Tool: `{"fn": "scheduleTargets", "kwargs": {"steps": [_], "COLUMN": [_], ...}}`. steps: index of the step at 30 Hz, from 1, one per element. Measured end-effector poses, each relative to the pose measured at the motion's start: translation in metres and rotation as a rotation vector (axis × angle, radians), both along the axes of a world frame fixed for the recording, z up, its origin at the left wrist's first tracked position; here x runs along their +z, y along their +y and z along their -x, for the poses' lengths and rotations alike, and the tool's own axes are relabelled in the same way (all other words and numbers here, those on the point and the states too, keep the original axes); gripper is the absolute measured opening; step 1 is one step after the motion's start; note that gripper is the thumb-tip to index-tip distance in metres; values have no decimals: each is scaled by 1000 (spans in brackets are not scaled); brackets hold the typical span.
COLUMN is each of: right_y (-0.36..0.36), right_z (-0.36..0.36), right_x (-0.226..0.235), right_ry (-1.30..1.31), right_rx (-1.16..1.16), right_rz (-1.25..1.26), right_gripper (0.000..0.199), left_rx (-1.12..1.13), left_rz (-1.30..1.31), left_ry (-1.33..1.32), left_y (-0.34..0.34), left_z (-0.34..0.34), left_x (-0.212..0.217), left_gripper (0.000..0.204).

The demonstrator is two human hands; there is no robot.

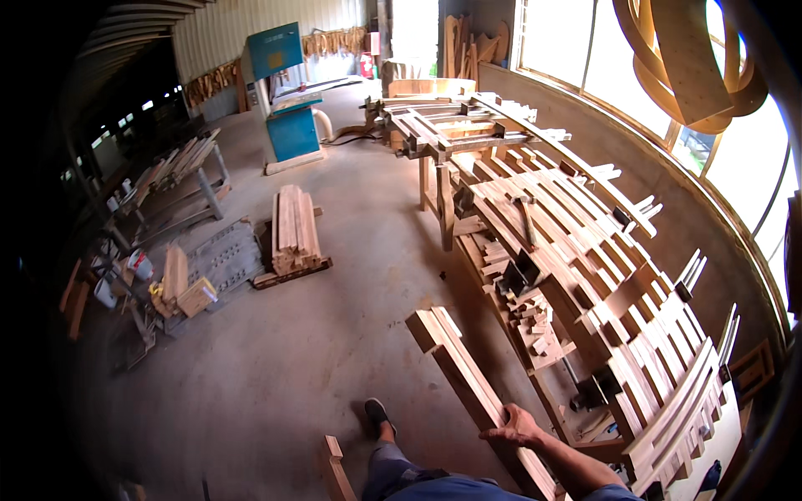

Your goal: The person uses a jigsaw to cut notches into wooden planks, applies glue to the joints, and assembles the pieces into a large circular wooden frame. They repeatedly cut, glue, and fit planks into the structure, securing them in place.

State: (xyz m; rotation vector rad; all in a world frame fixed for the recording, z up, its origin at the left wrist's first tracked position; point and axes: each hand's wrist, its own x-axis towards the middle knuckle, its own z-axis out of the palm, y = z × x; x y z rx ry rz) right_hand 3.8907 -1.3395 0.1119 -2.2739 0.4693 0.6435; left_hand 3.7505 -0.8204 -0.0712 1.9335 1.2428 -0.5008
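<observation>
My right hand is closed over the edge of a long wooden beam, fingers on its near side. The beam slants from the lower edge up to the left, with a lengthwise seam along its top; what bears its weight cannot be made out. My left hand is out of view. Left of my legs, a notched wooden piece rises from the lower edge. To the right of the beam stands a long workbench carrying slatted wooden frames, with a hammer lying on top.
Small wood offcuts sit on the bench's lower shelf. A stack of planks lies on the floor ahead, with a blue-green bandsaw behind it. Another bench with boards stands left. Curved wooden pieces hang at upper right.
</observation>
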Motion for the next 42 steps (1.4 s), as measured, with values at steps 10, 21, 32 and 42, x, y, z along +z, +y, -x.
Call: {"fn": "scheduleTargets", "kwargs": {"steps": [10,21,32,42], "right_y": [-13,-114,-135,-107], "right_z": [-341,-666,-930,-1130], "right_x": [119,169,183,190], "right_ry": [-237,-319,-311,-249], "right_rx": [-177,-582,-558,-646], "right_rz": [119,112,-14,188], "right_gripper": [89,70,71,73], "left_rx": [-19,-23,-526,-839], "left_rz": [54,378,7,113], "left_ry": [-51,-398,-619,-726], "left_y": [55,64,6,-42], "left_z": [-390,-763,-1100,-1446], "left_x": [-4,-7,142,190], "left_gripper": [74,65,86,103]}}
